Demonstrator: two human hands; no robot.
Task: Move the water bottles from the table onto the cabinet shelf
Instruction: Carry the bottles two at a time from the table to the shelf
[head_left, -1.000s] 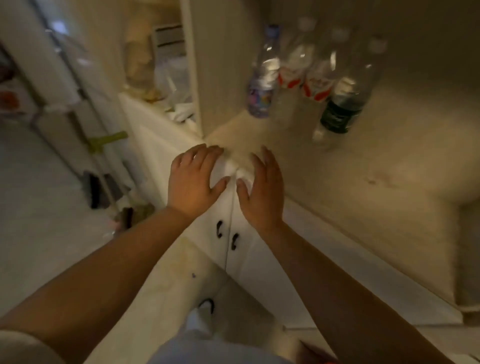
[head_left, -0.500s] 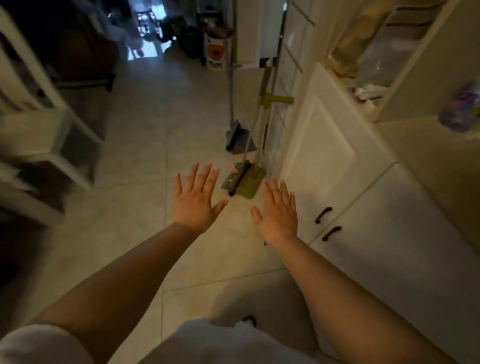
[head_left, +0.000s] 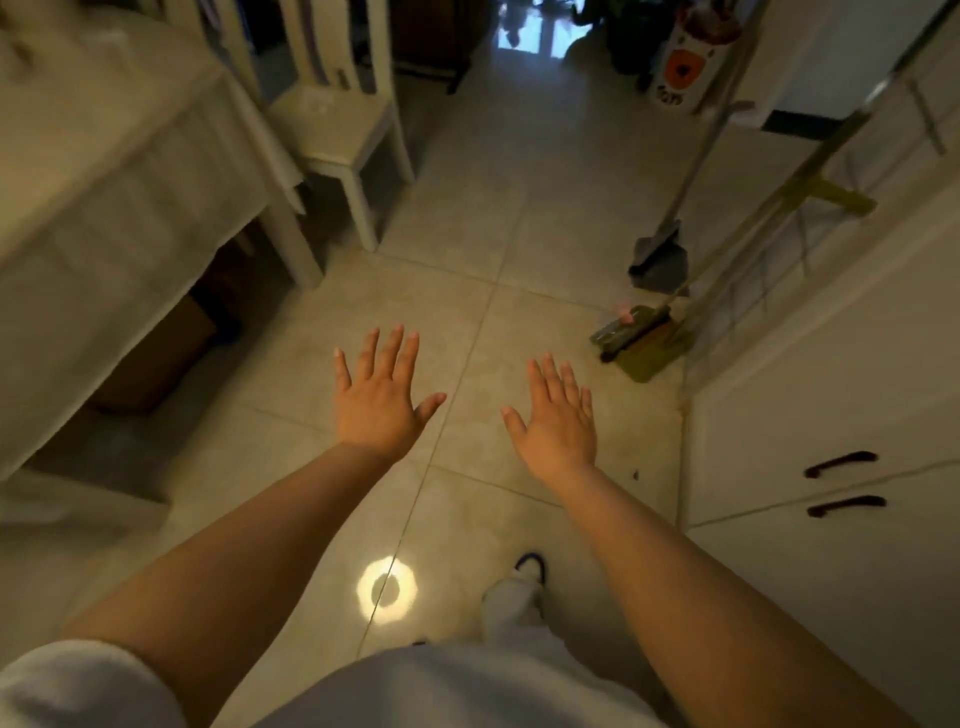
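the view has swung away from the cabinet shelf since a second ago, so the bottles that stood there are out of sight now, and their place and long axis cannot be told. the cloth-covered table (head_left: 104, 171) fills the left, the white cabinet (head_left: 831, 415) the right edge. left hand (head_left: 378, 402) and right hand (head_left: 558, 421) hover over the floor tiles (head_left: 467, 249), fingers spread straight, holding nothing.

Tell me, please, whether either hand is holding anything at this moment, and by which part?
Nothing is held. The left hand and the right hand are both open, fingers spread, palms down above the tiled floor. No bottle is in view.
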